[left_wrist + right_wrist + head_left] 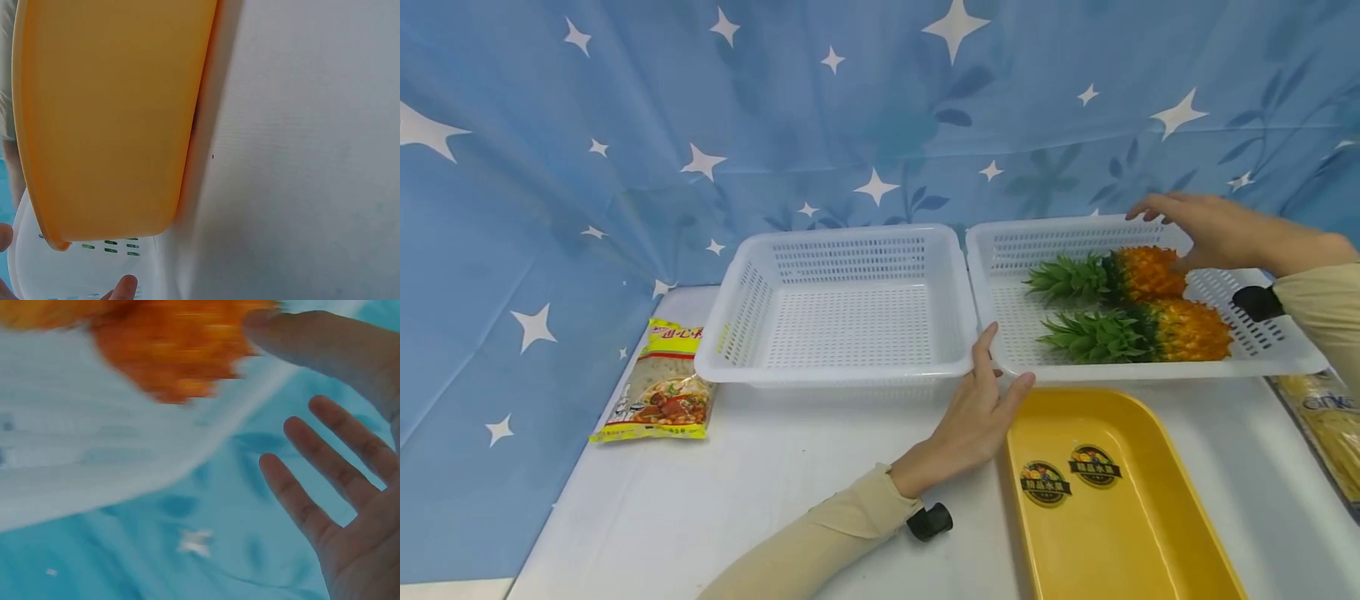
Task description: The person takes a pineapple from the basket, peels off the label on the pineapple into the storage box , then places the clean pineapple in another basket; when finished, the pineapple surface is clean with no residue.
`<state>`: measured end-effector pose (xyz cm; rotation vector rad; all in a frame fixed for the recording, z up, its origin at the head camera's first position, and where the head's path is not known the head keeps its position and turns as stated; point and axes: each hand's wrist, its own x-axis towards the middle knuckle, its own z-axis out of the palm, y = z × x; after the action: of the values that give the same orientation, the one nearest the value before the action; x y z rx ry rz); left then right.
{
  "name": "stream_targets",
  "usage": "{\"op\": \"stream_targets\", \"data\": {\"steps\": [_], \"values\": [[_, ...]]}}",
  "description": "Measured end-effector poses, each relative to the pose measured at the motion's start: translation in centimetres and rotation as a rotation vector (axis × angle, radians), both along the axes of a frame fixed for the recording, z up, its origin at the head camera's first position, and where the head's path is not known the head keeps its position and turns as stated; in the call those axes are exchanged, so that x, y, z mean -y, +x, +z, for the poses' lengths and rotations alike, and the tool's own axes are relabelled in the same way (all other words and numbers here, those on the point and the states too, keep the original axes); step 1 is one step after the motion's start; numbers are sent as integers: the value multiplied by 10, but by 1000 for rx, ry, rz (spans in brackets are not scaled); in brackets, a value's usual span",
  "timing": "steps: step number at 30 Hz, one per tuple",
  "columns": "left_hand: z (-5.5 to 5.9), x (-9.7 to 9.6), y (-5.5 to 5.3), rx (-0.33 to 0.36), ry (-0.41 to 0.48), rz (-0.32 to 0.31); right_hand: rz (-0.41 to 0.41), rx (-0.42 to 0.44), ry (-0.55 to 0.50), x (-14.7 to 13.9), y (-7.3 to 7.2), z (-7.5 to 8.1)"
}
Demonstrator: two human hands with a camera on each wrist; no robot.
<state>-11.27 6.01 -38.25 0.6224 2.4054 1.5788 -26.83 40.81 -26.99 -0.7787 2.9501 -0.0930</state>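
Two toy pineapples with orange bodies and green leaf crowns lie side by side in the right white basket (1150, 373): a far pineapple (1150, 273) and a near pineapple (1191, 331). My right hand (1217, 229) is over the back rim with its fingers spread. Its thumb overlaps the far pineapple's orange end in the right wrist view, while the other fingers (306, 500) show against the curtain. My left hand (966, 421) is at the right basket's front left corner, index finger extended between the two baskets and thumb beside the front rim.
To the left stands another white basket (835, 373). A yellow tray (1112, 517) with two round fruit stickers lies in front of the right basket. A noodle packet (670, 387) lies at far left, another yellow packet (1326, 417) at far right. Behind hangs a blue star-patterned curtain (850, 125).
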Motion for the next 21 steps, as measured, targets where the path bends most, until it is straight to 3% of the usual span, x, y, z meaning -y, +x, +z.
{"op": "stream_targets", "data": {"steps": [4,8,12,14,17,21], "values": [[-1,-2,-3,35,27,15,50,-114,-43,19,6,23],[3,-2,-2,83,28,25,108,-217,-56,47,22,42],[14,9,7,159,-13,-10,256,-362,-78,75,41,52],[23,20,15,186,-50,-44,344,-435,-103,88,51,53],[39,48,22,171,-98,-106,426,-521,-140,104,67,55],[60,102,13,24,-52,-144,404,-581,-193,120,92,56]]}}
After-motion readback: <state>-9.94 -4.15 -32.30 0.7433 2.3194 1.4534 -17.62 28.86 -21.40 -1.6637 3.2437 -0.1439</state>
